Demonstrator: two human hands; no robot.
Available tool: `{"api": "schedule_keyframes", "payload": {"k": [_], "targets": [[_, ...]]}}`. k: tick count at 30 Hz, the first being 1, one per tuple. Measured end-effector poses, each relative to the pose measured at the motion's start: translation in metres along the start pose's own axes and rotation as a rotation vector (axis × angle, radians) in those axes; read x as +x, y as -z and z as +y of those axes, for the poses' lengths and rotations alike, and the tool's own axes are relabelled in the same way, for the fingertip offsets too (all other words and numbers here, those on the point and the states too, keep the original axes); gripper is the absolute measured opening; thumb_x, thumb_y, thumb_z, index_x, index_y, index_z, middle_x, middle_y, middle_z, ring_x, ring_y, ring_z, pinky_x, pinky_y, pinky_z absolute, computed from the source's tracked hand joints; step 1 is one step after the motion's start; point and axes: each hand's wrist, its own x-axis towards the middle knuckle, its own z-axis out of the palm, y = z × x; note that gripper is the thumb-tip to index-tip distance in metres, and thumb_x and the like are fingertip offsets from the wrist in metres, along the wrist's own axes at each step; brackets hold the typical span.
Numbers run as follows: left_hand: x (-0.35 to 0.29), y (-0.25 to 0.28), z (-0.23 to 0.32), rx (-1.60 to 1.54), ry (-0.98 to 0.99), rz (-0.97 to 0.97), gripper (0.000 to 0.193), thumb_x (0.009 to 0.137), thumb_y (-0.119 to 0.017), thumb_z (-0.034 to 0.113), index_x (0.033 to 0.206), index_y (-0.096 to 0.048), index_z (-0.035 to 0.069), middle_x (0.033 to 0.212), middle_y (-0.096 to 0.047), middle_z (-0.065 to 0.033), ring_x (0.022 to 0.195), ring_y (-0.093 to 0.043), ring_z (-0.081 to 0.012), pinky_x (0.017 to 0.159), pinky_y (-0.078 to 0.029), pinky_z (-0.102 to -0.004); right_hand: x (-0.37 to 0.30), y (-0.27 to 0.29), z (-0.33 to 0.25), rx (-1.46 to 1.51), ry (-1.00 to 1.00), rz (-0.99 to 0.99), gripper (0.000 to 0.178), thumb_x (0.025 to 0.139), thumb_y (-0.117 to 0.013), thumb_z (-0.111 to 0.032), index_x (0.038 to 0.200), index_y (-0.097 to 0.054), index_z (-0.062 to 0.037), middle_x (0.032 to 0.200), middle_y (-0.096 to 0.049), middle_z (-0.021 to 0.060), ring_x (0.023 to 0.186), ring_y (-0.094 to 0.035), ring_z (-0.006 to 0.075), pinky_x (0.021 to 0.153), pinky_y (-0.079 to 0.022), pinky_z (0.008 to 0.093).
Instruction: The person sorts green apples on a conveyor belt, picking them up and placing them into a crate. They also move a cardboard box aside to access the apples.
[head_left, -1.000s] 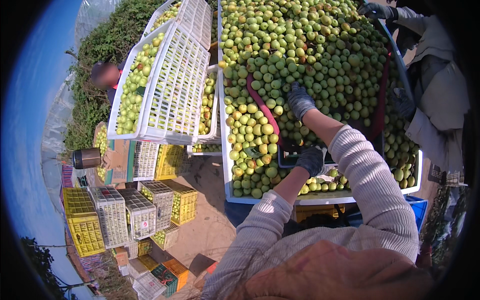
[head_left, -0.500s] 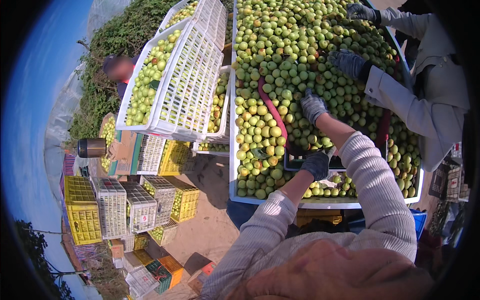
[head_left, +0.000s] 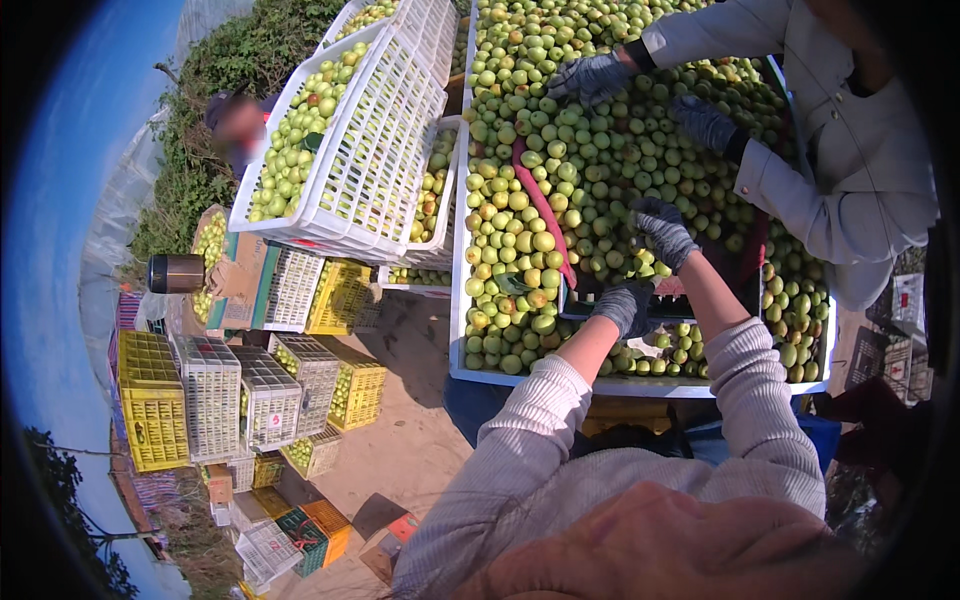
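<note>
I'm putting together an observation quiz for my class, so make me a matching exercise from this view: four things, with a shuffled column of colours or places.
A. Wearer's left hand
B. Wearer's right hand
C. Curved strip left of both those hands
D. Cylinder

1. Red, with green fruit on both sides
2. Gloved, farther of the two from the white bin's near rim
3. Dark brown, left of the cardboard box in the picture
4. Gloved, closer of the two to that rim

Pairs: A-4, B-2, C-1, D-3

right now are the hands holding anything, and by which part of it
It cannot be told: the gloved left hand and right hand are by the green fruit, but any hold is hidden beneath them.
</note>
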Motion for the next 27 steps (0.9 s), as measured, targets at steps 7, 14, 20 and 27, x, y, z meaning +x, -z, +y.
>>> {"api": "schedule_keyframes", "payload": {"k": [7, 14, 20, 27], "targets": [[0.004, -0.006, 0.000, -0.002, 0.096, -0.058, 0.062, 0.074, -0.081, 0.035, 0.126, -0.064, 0.007, 0.118, -0.069, -0.0206, 0.111, -0.067, -0.0339, 0.096, -0.054, -0.0450, -0.066, 0.006, -0.007, 0.559, -0.300, -0.213, 0.042, 0.088, -0.068, 0.002, 0.128, -0.060, -0.0087, 0.104, -0.067, 0.0087, 0.084, -0.070, 0.0209, 0.055, -0.059, 0.0225], [-0.013, 0.004, 0.011, 0.084, 0.047, -0.001, 0.075, 0.077, -0.079, 0.039, 0.140, -0.052, 0.008, 0.125, -0.066, -0.0187, 0.119, -0.063, -0.0348, 0.103, -0.050, -0.0434, -0.091, 0.015, -0.018, 0.561, -0.305, -0.365, 0.044, 0.092, -0.065, -0.003, 0.135, -0.057, -0.0063, 0.117, -0.066, 0.0110, 0.089, -0.070, 0.0191, 0.051, -0.057, 0.0190], [-0.015, 0.000, 0.013, 0.048, 0.093, 0.002, 0.085, 0.078, -0.079, 0.044, 0.148, -0.046, 0.010, 0.129, -0.065, -0.0179, 0.119, -0.063, -0.0347, 0.101, -0.051, -0.0448, -0.142, 0.046, -0.108, 0.813, -0.048, -0.531, 0.051, 0.097, -0.059, -0.001, 0.146, -0.045, -0.0023, 0.126, -0.059, 0.0129, 0.086, -0.066, 0.0181, 0.046, -0.056, 0.0201], [-0.018, 0.006, 0.017, 0.163, 0.123, -0.056, 0.091, 0.073, -0.080, 0.040, 0.152, -0.042, 0.015, 0.131, -0.064, -0.0163, 0.120, -0.062, -0.0329, 0.100, -0.052, -0.0452, -0.234, 0.080, -0.105, 0.612, 0.001, -0.670, 0.042, 0.075, -0.083, -0.006, 0.108, -0.058, -0.0009, 0.107, -0.064, 0.0156, 0.056, -0.061, 0.0188, 0.039, -0.049, 0.0222]]}}
